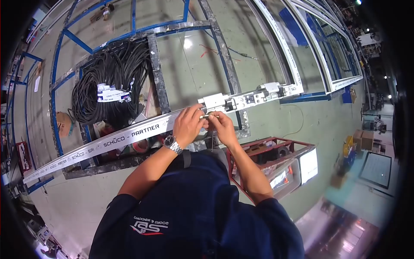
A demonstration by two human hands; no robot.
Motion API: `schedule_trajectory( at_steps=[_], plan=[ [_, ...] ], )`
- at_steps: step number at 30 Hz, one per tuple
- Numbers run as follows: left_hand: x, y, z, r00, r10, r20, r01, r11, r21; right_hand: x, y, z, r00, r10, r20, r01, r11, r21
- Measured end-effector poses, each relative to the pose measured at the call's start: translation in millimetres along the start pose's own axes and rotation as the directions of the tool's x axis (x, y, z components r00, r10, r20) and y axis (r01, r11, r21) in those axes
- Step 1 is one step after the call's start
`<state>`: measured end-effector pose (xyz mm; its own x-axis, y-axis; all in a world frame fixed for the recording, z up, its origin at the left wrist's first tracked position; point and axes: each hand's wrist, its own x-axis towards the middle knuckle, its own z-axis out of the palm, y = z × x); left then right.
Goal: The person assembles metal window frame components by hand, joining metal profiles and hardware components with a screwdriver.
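Observation:
A long white window-frame profile [129,137], covered in printed protective film, runs across in front of me. Silver hinge hardware [214,101] is fitted along its right part, beside a metal mechanism [250,100]. My left hand [188,124], with a watch on the wrist, lies against the profile with its fingers curled together; what they grip is hidden. Close beside it, my right hand [222,128] pinches a small brass-coloured piece [205,116] between thumb and finger, just below the hardware. The piece is too small to name.
The profile crosses a blue and dark metal rack [157,71]. A coil of black rubber strip [112,82] lies in the rack at left. To my right stands a red-framed tool cart [276,151]. More white frames [321,47] lie at the upper right.

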<state>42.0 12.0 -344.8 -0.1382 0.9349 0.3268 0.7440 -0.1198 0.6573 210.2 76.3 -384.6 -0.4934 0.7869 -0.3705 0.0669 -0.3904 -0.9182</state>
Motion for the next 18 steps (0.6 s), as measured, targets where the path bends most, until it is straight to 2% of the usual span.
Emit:
schedule_trajectory(
  at_steps=[7,10,14,18],
  plan=[
    [0,-2,-3,0.999,-0.035,0.033,0.036,0.998,-0.045,7,2,-8,0.998,0.019,0.065,-0.025,0.995,0.095],
    [3,1,-7,0.995,-0.077,0.058,0.081,0.994,-0.073,12,-5,-12,0.991,0.072,0.114,-0.079,0.995,0.058],
    [4,2,-9,0.997,-0.067,0.041,0.070,0.994,-0.087,9,-21,-8,0.985,0.148,0.092,-0.146,0.989,-0.035],
    [3,-1,-6,0.997,-0.065,0.038,0.069,0.993,-0.093,10,-37,-7,0.957,0.263,0.121,-0.260,0.965,-0.038]
  ],
)
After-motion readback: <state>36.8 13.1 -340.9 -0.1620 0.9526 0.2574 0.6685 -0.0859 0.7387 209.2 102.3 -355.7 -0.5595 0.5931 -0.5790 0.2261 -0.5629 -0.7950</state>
